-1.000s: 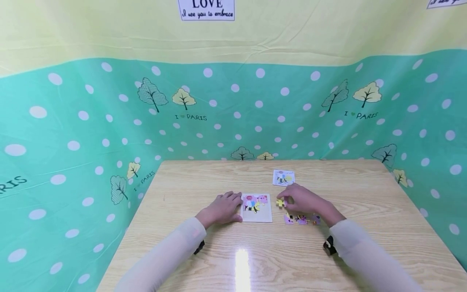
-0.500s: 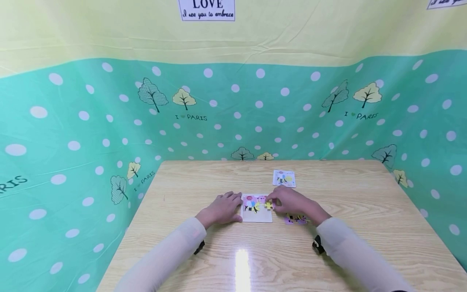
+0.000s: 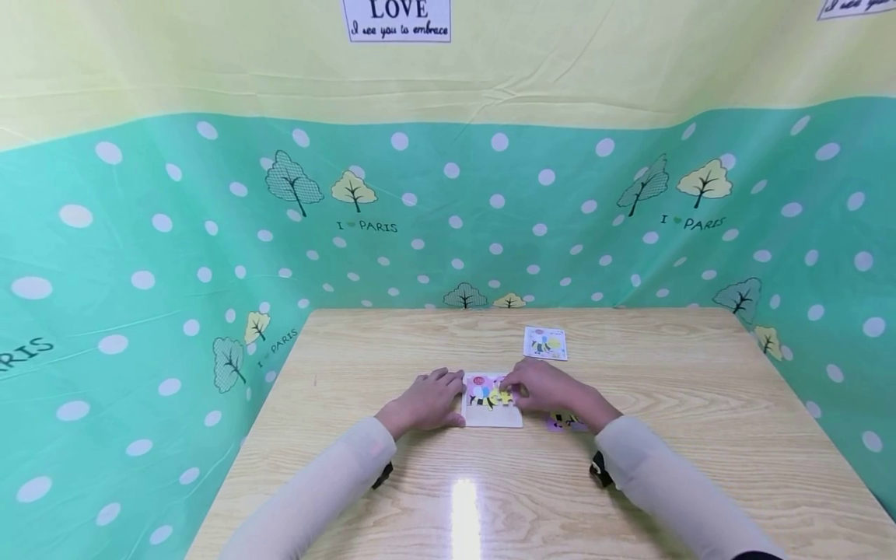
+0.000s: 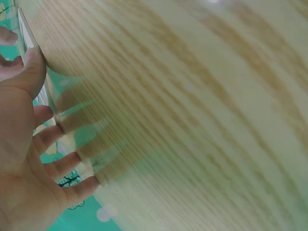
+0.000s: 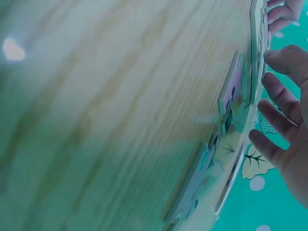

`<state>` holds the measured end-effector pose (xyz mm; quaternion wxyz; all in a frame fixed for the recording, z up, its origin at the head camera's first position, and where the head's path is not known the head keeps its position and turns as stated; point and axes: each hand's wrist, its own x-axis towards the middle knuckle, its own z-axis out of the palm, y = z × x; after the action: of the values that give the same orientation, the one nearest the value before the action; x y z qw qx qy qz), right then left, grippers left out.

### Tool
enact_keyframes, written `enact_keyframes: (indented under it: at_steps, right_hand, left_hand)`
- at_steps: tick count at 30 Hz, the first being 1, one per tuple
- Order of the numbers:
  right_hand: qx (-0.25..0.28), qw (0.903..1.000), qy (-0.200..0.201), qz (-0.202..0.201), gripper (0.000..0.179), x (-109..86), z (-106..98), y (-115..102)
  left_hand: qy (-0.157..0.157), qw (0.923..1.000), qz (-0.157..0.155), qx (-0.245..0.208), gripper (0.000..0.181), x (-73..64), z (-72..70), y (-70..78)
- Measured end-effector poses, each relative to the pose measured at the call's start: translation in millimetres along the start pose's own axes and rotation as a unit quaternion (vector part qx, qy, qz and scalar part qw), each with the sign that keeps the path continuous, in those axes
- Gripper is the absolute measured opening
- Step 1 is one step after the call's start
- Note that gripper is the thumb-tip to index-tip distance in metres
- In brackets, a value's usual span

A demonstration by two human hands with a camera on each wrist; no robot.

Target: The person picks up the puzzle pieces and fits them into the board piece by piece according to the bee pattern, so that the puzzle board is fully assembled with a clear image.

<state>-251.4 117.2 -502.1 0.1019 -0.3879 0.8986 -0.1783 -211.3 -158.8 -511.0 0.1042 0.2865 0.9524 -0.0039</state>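
A square white puzzle tray (image 3: 490, 418) lies on the wooden table, its upper part filled with pieces forming a bee picture on pink. My left hand (image 3: 428, 398) rests at the tray's left edge, thumb near the lower left corner and fingers spread, touching the table in the left wrist view. Over the tray's right side, my right hand (image 3: 542, 385) pinches a yellow puzzle piece (image 3: 505, 397) between thumb and forefinger, close against the bee. That piece is hidden in the right wrist view. Loose puzzle pieces (image 3: 565, 421) lie right of the tray, partly behind the right wrist.
A small bee picture card (image 3: 545, 342) lies beyond the right hand. The wooden table (image 3: 392, 342) reaches back to a green dotted curtain (image 3: 448, 225). In the right wrist view, several loose pieces (image 5: 232, 84) lie flat near the tray.
My right hand has moved left with the yellow puzzle piece, from beside the tray to over its right side. The left hand has stayed in place.
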Motion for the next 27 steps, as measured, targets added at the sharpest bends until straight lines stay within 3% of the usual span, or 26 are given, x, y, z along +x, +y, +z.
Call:
enact_keyframes:
  at_steps: [27]
  right_hand:
    - [-0.058,0.9983,-0.003,-0.011,0.023,6.7,3.9,-4.3]
  left_hand:
    - [0.0,1.0,0.001,0.002,0.072,-0.6,-0.5,-0.2]
